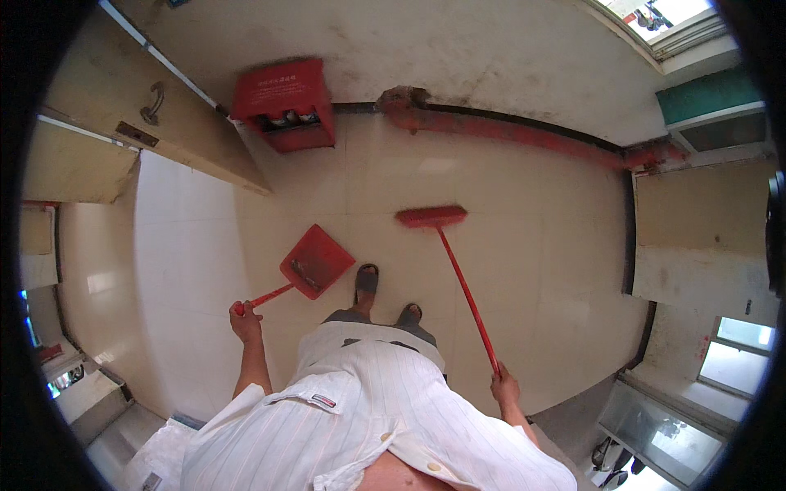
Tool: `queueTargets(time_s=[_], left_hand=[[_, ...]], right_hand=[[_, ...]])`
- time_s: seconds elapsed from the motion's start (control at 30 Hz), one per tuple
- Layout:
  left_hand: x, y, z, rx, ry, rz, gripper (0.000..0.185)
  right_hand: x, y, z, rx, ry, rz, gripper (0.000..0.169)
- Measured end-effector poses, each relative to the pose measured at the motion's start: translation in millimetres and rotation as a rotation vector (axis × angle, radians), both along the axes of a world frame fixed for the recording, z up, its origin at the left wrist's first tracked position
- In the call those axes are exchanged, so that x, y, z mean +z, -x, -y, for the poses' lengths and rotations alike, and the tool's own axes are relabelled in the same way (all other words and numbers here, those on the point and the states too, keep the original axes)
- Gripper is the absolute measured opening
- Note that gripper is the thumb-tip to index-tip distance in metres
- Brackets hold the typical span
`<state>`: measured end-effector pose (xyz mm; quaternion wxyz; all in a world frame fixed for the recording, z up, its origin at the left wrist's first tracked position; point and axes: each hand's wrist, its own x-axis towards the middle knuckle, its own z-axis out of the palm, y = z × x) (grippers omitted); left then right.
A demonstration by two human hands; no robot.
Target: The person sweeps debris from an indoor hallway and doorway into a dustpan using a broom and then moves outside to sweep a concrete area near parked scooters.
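My left hand (247, 323) is closed around the handle end of a red long-handled dustpan (325, 255). Some dark debris (305, 274) lies in the pan, close to its handle side. In my right hand (505, 388) is the upper end of a red broom handle (465, 288). The broom's red bristled head (431, 216) is at the floor ahead of my feet, to the right of the dustpan and apart from it. My sandalled feet (367, 279) stand between the two tools.
A red plastic bottle crate (282, 104) stands against the far wall, beside an open door (184, 135) on the left. A rusty red pipe (503, 130) runs along the wall's foot. Pale floor tiles (393, 172) stretch around me. A glass-fronted cabinet (660, 423) is at lower right.
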<state>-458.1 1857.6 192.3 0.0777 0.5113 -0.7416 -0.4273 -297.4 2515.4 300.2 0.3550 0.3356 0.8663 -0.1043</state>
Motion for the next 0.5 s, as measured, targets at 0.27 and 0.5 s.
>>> queueTargets(time_s=[0.27, 0.5], left_hand=[[10, 8, -10, -0.074, -0.051, 0.042, 0.032], [36, 15, -11, -0.094, -0.06, 0.042, 0.035]], right_hand=[[-76, -27, -46, -0.151, 0.157, -0.474, 0.046], [-51, 257, -1, -0.342, 0.303, -0.253, 0.047]])
